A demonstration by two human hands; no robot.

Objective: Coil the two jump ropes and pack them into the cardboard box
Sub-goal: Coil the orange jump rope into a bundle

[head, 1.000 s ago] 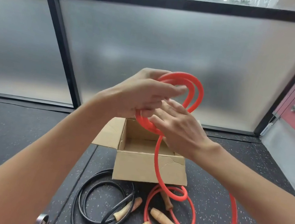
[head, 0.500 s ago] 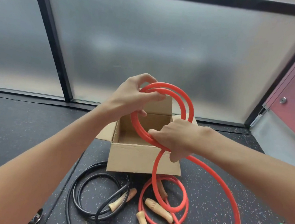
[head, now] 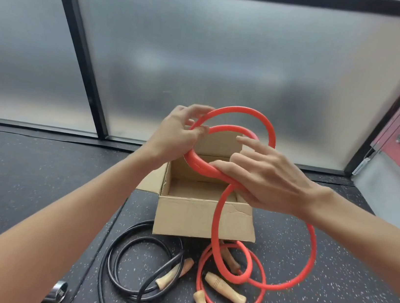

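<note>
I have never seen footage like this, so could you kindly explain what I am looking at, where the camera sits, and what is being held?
There is no machine here: a person works with bare hands, and the one camera sits on their head, looking forward and down. The left hand and right hand hold loops of a red jump rope above an open cardboard box, which looks empty as far as can be seen. The rest of that rope trails down to the speckled dark floor, where wooden handles lie. Beside it lies a black jump rope, loosely coiled, untouched. Frosted windows stand behind.
</note>
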